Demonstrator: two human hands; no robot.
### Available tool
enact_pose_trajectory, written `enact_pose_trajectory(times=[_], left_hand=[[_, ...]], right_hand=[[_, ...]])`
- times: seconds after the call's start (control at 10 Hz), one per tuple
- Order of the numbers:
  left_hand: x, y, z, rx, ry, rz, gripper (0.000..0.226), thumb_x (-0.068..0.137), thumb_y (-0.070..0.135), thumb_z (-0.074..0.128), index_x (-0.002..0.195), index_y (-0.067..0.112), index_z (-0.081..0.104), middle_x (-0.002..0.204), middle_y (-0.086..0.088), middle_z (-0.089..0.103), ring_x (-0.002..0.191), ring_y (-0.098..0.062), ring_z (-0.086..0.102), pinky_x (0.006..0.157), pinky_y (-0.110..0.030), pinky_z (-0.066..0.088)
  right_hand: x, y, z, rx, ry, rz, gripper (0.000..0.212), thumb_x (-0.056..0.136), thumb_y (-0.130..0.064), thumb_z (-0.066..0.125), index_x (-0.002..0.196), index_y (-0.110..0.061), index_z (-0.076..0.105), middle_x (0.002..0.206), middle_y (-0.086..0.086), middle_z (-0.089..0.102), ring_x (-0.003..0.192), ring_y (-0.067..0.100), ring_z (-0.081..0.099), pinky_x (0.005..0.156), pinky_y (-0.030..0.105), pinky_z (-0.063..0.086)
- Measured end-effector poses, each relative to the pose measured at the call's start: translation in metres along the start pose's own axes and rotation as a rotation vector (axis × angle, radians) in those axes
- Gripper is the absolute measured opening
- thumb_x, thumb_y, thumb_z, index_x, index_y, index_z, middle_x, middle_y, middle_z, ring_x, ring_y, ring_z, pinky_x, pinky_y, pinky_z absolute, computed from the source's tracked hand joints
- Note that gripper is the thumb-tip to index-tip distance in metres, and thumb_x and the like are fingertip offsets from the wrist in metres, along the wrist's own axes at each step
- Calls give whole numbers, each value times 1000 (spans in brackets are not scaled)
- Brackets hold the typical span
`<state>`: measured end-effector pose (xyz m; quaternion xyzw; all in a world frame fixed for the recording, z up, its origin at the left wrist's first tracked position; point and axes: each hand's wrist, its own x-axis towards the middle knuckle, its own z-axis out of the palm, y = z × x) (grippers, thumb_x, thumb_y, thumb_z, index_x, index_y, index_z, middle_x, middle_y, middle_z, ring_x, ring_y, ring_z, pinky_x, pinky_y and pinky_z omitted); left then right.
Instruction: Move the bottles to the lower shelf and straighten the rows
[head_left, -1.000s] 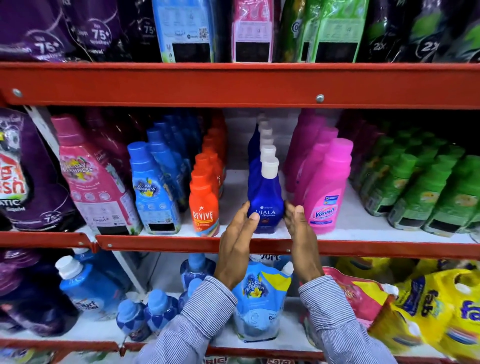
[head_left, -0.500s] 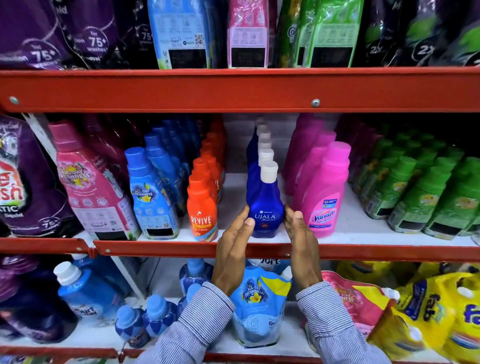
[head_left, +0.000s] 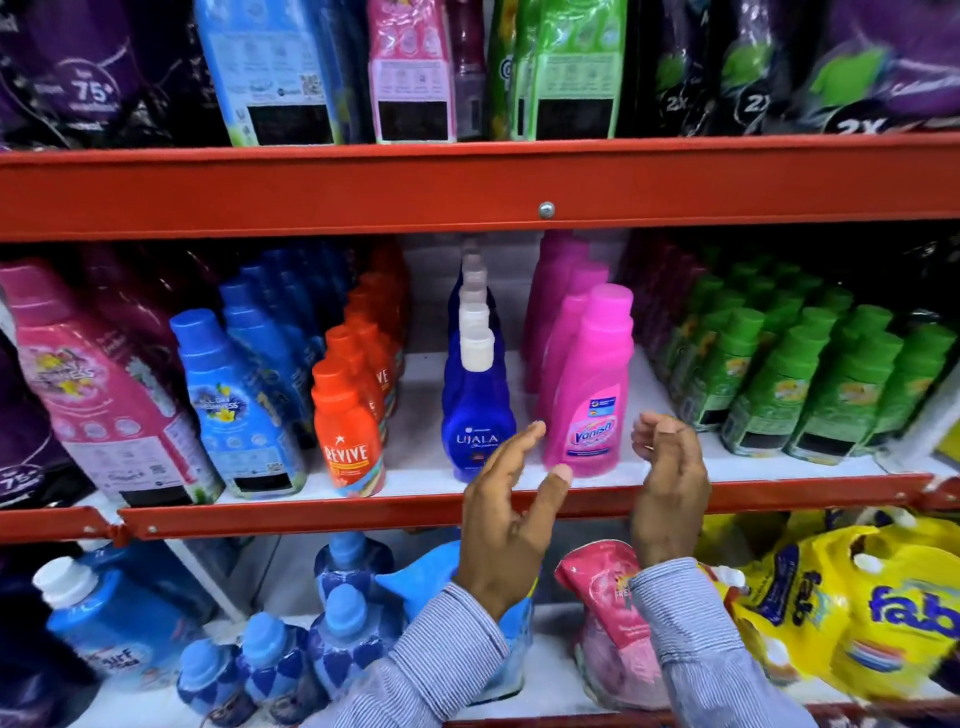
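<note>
Empty, spread hands (head_left: 587, 499) flanking pink Vanish bottle (head_left: 587, 384), beside Ujala bottle (head_left: 475, 400), seemingly untouched.

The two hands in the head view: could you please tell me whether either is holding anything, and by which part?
Nothing is held. The left hand and right hand are open on either side of the pink Vanish bottle, with no grip on it.

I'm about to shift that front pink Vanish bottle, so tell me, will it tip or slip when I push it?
The pink Vanish bottle is tall and narrow, so a push near its cap would probably tip it; pushing low looks safer. Its glossy plastic may be a bit slippery. It looks rigid, so it should slide along the white shelf without buckling.
</note>
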<state>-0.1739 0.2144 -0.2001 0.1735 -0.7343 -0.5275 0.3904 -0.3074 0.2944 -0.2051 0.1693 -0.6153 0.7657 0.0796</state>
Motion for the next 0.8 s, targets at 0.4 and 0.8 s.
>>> enact_pose_trajectory(times=[0.4, 0.8], left_hand=[[24, -1, 29, -27, -73, -260, 92, 80, 81, 57, 153, 26, 51, 153, 9, 60, 143, -5, 53, 126, -44, 38], [20, 5, 28, 35, -25, -175, 90, 78, 75, 51, 154, 26, 50, 157, 12, 53, 143, 3, 48, 128, -37, 36]], right_hand=[[22, -2, -13, -204, -368, 94, 59, 94, -49, 28, 117, -19, 73, 105, -3, 74, 89, -14, 65, 76, -6, 40], [21, 2, -18, -146, -287, 101, 57, 89, -51, 35, 121, -20, 71, 109, -6, 74, 107, 15, 70, 99, 36, 53]])
